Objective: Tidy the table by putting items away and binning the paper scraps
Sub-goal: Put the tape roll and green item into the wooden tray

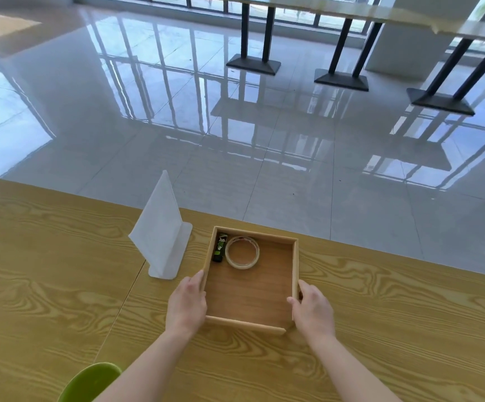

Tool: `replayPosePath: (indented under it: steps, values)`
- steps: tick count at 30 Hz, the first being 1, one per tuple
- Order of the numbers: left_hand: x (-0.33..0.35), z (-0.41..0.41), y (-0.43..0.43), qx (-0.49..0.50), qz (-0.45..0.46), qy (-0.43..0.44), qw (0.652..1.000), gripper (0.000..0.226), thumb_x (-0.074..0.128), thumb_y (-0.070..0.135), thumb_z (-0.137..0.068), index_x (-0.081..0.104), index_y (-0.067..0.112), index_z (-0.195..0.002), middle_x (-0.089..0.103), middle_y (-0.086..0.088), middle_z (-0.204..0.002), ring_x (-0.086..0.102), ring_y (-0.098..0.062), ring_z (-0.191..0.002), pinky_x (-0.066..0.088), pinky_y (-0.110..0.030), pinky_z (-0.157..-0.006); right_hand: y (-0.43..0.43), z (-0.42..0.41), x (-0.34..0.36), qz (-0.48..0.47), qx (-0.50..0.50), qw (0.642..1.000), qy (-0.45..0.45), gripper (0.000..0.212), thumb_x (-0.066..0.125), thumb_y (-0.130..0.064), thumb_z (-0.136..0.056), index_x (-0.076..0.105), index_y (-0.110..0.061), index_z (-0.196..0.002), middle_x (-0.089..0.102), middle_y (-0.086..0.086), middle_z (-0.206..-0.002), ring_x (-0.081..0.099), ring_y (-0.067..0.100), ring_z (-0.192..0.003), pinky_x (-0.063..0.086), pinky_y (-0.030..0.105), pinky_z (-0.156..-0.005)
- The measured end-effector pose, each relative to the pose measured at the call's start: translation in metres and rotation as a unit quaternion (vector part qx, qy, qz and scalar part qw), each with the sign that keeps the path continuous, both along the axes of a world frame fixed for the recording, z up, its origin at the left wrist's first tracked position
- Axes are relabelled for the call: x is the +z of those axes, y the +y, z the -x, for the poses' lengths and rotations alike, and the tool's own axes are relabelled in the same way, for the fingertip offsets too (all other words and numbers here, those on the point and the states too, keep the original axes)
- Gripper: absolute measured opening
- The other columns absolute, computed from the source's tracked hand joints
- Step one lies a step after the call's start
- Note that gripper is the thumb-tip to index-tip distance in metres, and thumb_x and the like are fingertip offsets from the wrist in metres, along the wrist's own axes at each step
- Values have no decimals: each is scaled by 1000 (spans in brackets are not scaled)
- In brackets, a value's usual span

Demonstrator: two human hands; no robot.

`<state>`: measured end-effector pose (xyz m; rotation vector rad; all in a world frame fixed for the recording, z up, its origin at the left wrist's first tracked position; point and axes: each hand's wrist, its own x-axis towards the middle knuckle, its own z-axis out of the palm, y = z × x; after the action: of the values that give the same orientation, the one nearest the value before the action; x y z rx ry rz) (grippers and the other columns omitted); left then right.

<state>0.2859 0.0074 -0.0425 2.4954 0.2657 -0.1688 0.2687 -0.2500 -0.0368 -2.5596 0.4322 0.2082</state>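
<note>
On the tabletop (380, 329) a wooden tray (295, 265) is clamped by left hand (186, 306) and right hand (312, 310); just beside its left wall a white sign stand (163, 227) is set.

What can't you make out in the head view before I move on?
- Label on the black stick in the wooden box: too small to read.
- Left hand and right hand fingers: partly hidden behind the box walls.
- Green object: cut off by the bottom edge.
- Stand front face: turned away.
</note>
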Motion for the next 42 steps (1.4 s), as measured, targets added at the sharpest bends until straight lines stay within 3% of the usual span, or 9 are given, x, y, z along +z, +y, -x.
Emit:
replayPosePath:
  steps: [12, 19, 25, 31, 38, 42]
  values:
    - [-3, -12, 34, 70, 29, -24, 997, 46, 60, 12, -92, 53, 18, -137, 67, -4, -122, 61, -24, -112, 51, -39, -94, 38, -19, 0, -12, 16, 1000, -24, 14, 64, -21, -93, 63, -18, -107, 57, -9, -81, 54, 8, -74, 46, 29, -67]
    - [-6, -12, 49, 70, 31, -32, 997, 44, 61, 12, -91, 56, 18, -134, 67, -1, -122, 61, -23, -112, 49, -36, -94, 51, -21, 1, -9, 21, 1000, -16, 24, 64, -21, -93, 63, -15, -116, 57, -9, -85, 54, 9, -77, 41, 27, -67]
    - [-6, -12, 55, 64, 30, -13, 997, 40, 58, 14, -93, 57, 20, -133, 65, -3, -121, 60, -23, -110, 48, -38, -94, 55, -21, 2, -19, 15, 1000, -6, 48, 64, -20, -94, 51, -12, -139, 64, 0, -108, 59, 17, -98, 46, 30, -80]
    - [-5, -12, 56, 56, 28, -6, 998, 40, 58, 15, -93, 57, 20, -133, 65, -3, -119, 60, -23, -109, 48, -38, -94, 57, -20, 1, -21, 6, 1000, -1, 53, 65, -22, -94, 48, -12, -143, 64, 3, -118, 60, 20, -109, 48, 34, -89]
    - [-2, -13, 56, 53, 27, 3, 998, 41, 57, 17, -94, 55, 19, -135, 64, -3, -119, 59, -23, -109, 48, -39, -95, 57, -20, 3, -28, -4, 1000, 4, 51, 66, -23, -93, 50, -14, -141, 62, -2, -107, 58, 17, -99, 46, 31, -84]
    - [5, -11, 53, 37, 5, 1, 999, 35, 56, 25, -94, 57, 17, -128, 64, -2, -109, 60, -23, -99, 50, -36, -84, 56, -20, 4, -52, -14, 999, 9, 51, 65, -27, -93, 50, -15, -140, 59, -4, -102, 54, 15, -93, 46, 31, -81]
